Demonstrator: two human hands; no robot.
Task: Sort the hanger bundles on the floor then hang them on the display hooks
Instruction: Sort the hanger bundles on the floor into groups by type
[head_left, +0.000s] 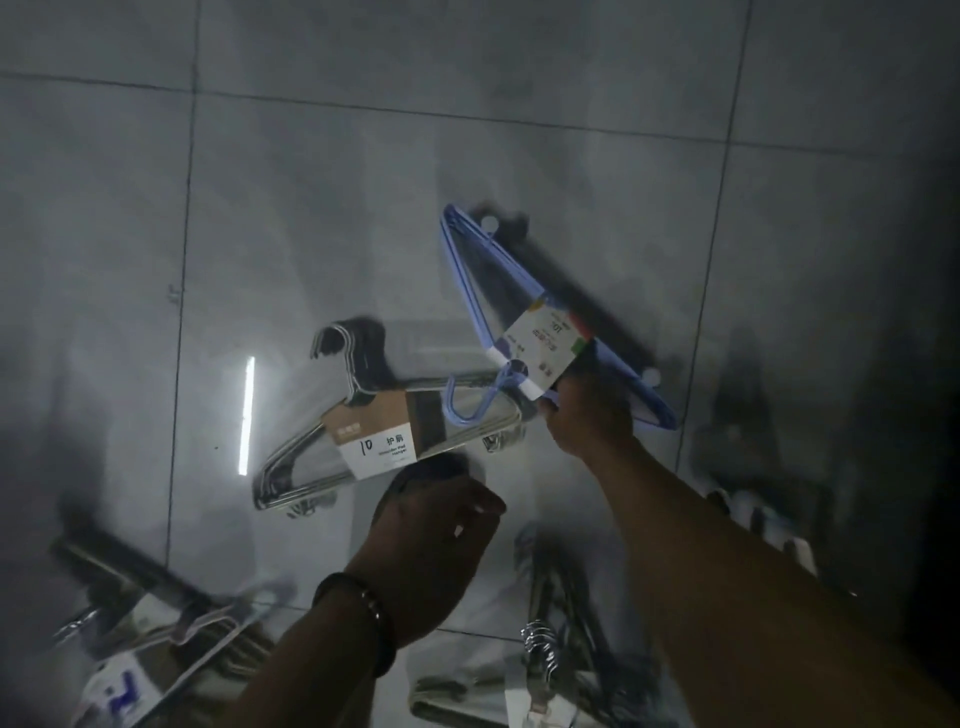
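Far to the left of the fingers, a blurred hanger pack (156, 639) lies on the tiled floor (311, 208). The left hand (436, 535) hovers, fingers curled, just short of the silver hanger bundle (374, 436) lying flat on the floor. Gripping anything? Can't tell. Below, between the wrists, there's a pack with metal hooks (540, 644). The right hand (587, 415) has its fingers clamped on the blue hanger bundle (540, 338) beside the label, and the blue hook overlaps the silver bundle's end.
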